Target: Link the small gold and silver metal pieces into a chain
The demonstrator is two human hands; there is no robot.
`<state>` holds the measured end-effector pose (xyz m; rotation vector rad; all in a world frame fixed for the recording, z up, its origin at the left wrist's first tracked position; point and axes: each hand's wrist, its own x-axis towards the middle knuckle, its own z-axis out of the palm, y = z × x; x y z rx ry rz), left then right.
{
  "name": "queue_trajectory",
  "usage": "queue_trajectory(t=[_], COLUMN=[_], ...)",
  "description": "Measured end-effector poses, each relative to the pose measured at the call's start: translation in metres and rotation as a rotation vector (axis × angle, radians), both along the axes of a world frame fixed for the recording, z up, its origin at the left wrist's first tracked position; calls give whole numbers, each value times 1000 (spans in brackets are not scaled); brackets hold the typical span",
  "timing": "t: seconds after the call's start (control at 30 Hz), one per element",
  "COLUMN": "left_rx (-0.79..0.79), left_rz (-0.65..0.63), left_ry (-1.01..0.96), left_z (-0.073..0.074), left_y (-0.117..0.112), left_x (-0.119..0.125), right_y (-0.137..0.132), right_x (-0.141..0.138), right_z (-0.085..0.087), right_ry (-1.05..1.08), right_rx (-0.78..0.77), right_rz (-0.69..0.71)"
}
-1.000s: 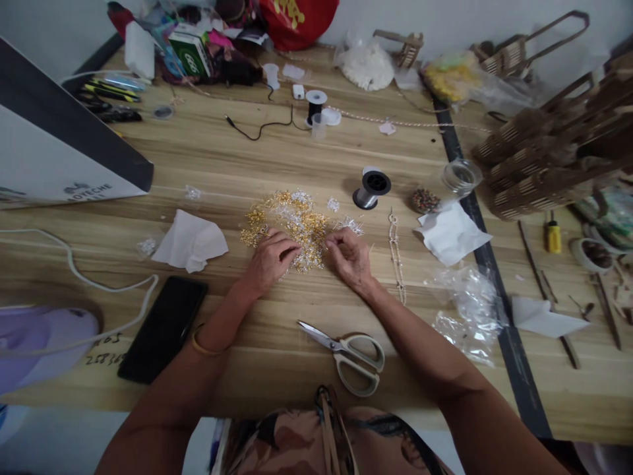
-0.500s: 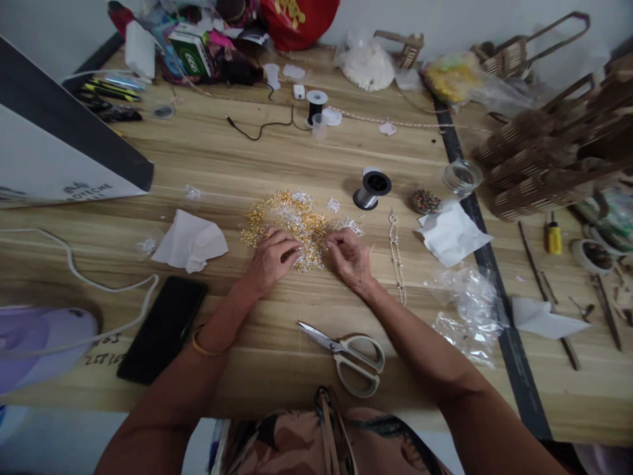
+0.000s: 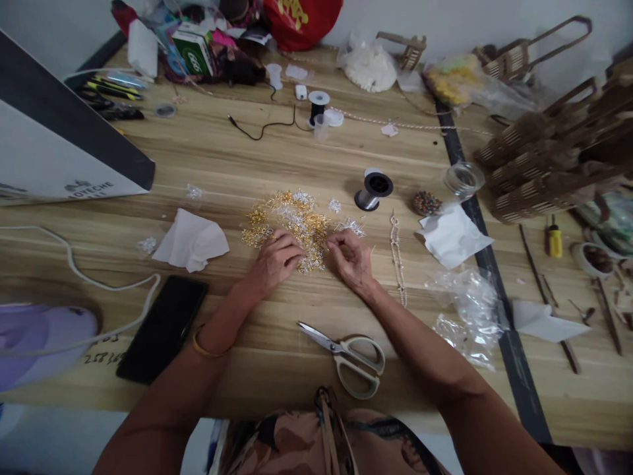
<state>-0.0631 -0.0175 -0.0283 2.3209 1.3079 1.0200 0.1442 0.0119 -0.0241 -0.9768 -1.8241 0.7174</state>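
A loose heap of small gold and silver beads (image 3: pixel 291 221) lies on the wooden table (image 3: pixel 277 165) in front of me. My left hand (image 3: pixel 273 262) rests at the heap's near edge with its fingers curled and pinched among the beads. My right hand (image 3: pixel 350 259) is just to the right, thumb and fingers pinched together on a tiny piece at the heap's right edge. What each pinch holds is too small to name. A beaded strand (image 3: pixel 395 254) lies beside my right wrist.
Scissors (image 3: pixel 349 354) lie near the front edge, a black phone (image 3: pixel 163 328) to the left, crumpled tissue (image 3: pixel 190 241) beside it. A wire spool (image 3: pixel 372 190), bead dish (image 3: pixel 426 202), glass jar (image 3: pixel 461 177), plastic bags (image 3: pixel 467 310) and wooden baskets (image 3: pixel 544 158) sit right. A white box (image 3: pixel 54 152) stands left.
Both hands stay at the bead heap; the fingers shifted slightly as they pick among the beads. The view moved a little.
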Motion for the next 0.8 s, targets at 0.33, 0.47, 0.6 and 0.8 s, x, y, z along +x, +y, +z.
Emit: queue_trajectory(t=[0.33, 0.47, 0.6, 0.8], left_rx=[-9, -7, -13, -83], left_rz=[133, 167, 193, 194], left_ry=[-66, -70, -76, -120], left_z=[-2, -1, 2, 3], left_y=[3, 3, 2, 0], left_x=[-5, -5, -5, -3], right_y=[0, 0, 1, 1], right_x=[0, 0, 1, 1], right_z=[1, 0, -1, -1], right_ry=[-7, 0, 11, 24], right_rx=[-11, -7, -1, 7], right_rz=[1, 3, 13, 20])
